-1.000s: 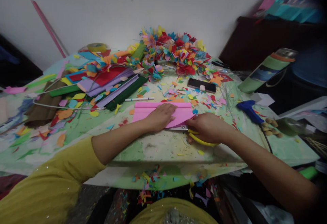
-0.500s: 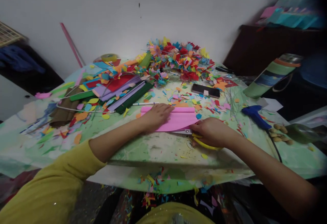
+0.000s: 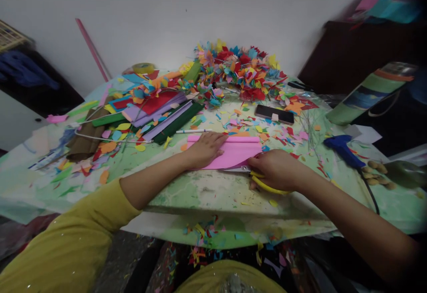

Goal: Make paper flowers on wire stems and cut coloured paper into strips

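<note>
A pink sheet of paper (image 3: 235,151), folded or rolled along its far edge, lies on the table in front of me. My left hand (image 3: 207,149) rests flat on its left part, fingers stretched out and pressing it down. My right hand (image 3: 271,170) is wrapped round the yellow handles of a pair of scissors (image 3: 245,168). The blades point left, along the near edge of the pink paper, partly under it. How far apart the blades are I cannot tell. Just beyond the paper lies a white pen-like stick (image 3: 193,131).
Behind stands a heap of colourful paper flowers (image 3: 240,70). Folded paper sheets (image 3: 160,110) lie left. A phone (image 3: 274,114), a blue glue gun (image 3: 345,149) and a green bottle (image 3: 370,92) are at right. Paper scraps cover much of the table (image 3: 200,195).
The view has shifted slightly, so objects at right sit further right. The scissors remain at the paper's near edge, and my left hand still presses on the sheet.
</note>
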The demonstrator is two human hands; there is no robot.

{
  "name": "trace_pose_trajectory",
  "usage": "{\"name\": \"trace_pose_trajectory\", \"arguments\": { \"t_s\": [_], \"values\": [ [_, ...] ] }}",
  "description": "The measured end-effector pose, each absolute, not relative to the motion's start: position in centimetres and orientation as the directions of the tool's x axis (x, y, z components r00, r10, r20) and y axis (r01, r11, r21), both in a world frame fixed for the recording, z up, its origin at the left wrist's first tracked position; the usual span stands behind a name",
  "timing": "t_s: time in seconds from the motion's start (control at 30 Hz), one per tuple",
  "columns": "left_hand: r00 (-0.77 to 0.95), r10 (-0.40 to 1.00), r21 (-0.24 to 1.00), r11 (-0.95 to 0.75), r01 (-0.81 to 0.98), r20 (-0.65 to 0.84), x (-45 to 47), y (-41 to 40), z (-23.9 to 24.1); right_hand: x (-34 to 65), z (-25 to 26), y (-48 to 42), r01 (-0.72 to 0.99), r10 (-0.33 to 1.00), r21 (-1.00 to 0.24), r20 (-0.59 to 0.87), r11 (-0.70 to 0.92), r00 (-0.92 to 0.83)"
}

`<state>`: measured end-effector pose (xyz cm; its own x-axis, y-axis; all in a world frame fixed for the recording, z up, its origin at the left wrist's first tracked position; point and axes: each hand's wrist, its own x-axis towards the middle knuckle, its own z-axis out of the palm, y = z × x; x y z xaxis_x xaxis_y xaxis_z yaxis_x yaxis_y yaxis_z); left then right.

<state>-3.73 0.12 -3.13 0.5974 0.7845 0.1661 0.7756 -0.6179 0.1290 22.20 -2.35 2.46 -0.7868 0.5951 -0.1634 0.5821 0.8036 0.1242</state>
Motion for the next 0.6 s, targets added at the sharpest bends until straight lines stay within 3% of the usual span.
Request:
{"name": "trace_pose_trajectory", "arguments": {
  "t_s": [0.6],
  "values": [
    [0.591,0.793,0.094,-0.606,0.79,0.146,-3.7,0.2,-3.4,20.7,2.7,-2.4,0.545,0.558,0.119,-0.144,0.83,-0.817]
  ]
}}
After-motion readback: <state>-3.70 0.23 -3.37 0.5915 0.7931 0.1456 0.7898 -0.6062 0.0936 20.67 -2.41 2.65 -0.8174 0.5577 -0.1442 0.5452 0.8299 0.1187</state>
